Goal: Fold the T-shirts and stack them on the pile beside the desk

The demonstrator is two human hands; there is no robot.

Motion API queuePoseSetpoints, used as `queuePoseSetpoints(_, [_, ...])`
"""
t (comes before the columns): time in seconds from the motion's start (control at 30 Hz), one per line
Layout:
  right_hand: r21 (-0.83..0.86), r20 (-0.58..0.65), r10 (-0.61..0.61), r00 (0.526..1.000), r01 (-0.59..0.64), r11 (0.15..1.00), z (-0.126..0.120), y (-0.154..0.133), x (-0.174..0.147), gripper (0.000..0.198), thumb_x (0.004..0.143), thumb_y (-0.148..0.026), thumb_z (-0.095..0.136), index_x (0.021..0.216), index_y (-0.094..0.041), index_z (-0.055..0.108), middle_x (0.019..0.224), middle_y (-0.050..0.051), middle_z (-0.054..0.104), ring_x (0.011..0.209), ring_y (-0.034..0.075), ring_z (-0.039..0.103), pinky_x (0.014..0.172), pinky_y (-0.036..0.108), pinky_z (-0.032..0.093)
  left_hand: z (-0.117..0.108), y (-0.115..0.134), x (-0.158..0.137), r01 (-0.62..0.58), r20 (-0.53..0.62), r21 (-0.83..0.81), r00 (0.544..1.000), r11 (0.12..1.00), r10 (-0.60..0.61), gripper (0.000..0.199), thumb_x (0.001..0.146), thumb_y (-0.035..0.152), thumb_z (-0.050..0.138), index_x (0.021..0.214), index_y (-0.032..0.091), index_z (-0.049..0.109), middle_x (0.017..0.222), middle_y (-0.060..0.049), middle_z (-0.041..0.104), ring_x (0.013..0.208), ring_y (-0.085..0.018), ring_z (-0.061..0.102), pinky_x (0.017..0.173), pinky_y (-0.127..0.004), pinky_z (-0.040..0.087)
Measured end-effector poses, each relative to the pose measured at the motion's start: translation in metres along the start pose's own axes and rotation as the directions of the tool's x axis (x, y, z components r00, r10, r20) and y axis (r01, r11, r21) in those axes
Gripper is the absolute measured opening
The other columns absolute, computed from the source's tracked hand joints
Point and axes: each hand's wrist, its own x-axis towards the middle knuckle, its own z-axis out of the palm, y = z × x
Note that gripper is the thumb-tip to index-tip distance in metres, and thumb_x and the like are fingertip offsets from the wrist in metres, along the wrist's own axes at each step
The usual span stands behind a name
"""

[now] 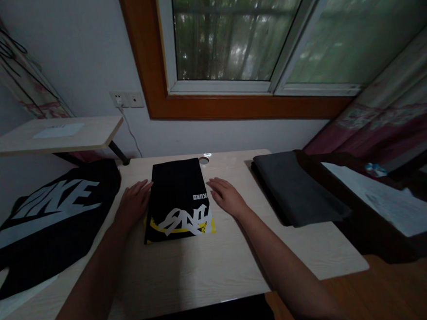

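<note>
A black T-shirt (177,187), folded into a neat rectangle, lies flat on the desk in front of me. White lettering and a yellow print show on its near half. My left hand (134,202) rests at the shirt's left edge, fingers stretched forward and touching or nearly touching the cloth. On the opposite side, my right hand (226,195) lies by the right edge with its fingers extended. Neither hand grips anything. The underside of the folded shirt is hidden.
The pale wooden desk (207,272) carries a black garment with NIKE lettering (56,215) at left and dark grey folded cloth (296,188) at right. A raised shelf (51,135) stands back left. Beyond are a window (245,36) and wall sockets (126,99).
</note>
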Motion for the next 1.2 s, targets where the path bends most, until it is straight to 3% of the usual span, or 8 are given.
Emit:
queuePoseSetpoints(0.17, [-0.033,-0.003,-0.040,0.999,0.040,0.999,0.000,-0.002,-0.001,0.044,0.097,-0.018,0.051,0.139,-0.028,0.061,0.145,0.007,0.058,0.137,0.026,0.050,0.115,0.050,0.042,-0.005,0.004,-0.002,-0.021,0.026,0.006,0.999,1.000,0.021,0.046,0.104,0.032,0.032,0.147,0.036,0.048,0.158,-0.004,0.046,0.146,-0.029,0.039,0.116,-0.060,0.029])
queuePoseSetpoints(0.5, [-0.069,0.013,-0.088,0.996,0.089,0.994,-0.006,-0.010,-0.005,0.049,0.094,-0.012,0.053,0.139,-0.028,0.060,0.146,0.009,0.056,0.133,0.026,0.052,0.112,0.048,0.044,-0.006,0.001,-0.001,-0.123,-0.026,0.012,0.992,0.992,0.123,0.043,0.100,0.025,0.040,0.135,0.034,0.063,0.152,-0.006,0.052,0.141,-0.028,0.044,0.112,-0.052,0.037])
queuePoseSetpoints(0.73, [-0.058,0.021,-0.113,0.993,0.114,0.992,-0.006,-0.010,-0.005,0.054,0.086,-0.004,0.056,0.131,-0.032,0.068,0.145,0.007,0.056,0.134,0.027,0.051,0.112,0.051,0.043,-0.004,-0.003,-0.001,-0.112,0.020,0.021,0.994,0.993,0.112,0.044,0.100,0.024,0.040,0.135,0.036,0.062,0.148,-0.004,0.056,0.140,-0.028,0.045,0.112,-0.054,0.036])
queuePoseSetpoints(1.2, [-0.024,-0.028,-0.085,0.996,0.085,0.996,-0.002,-0.004,-0.005,0.043,0.087,-0.006,0.055,0.117,-0.030,0.075,0.138,0.006,0.060,0.126,0.026,0.055,0.107,0.047,0.049,-0.008,0.001,-0.002,-0.092,-0.041,-0.045,0.995,0.995,0.090,0.041,0.098,0.025,0.041,0.129,0.033,0.067,0.141,-0.004,0.060,0.131,-0.027,0.051,0.111,-0.051,0.040])
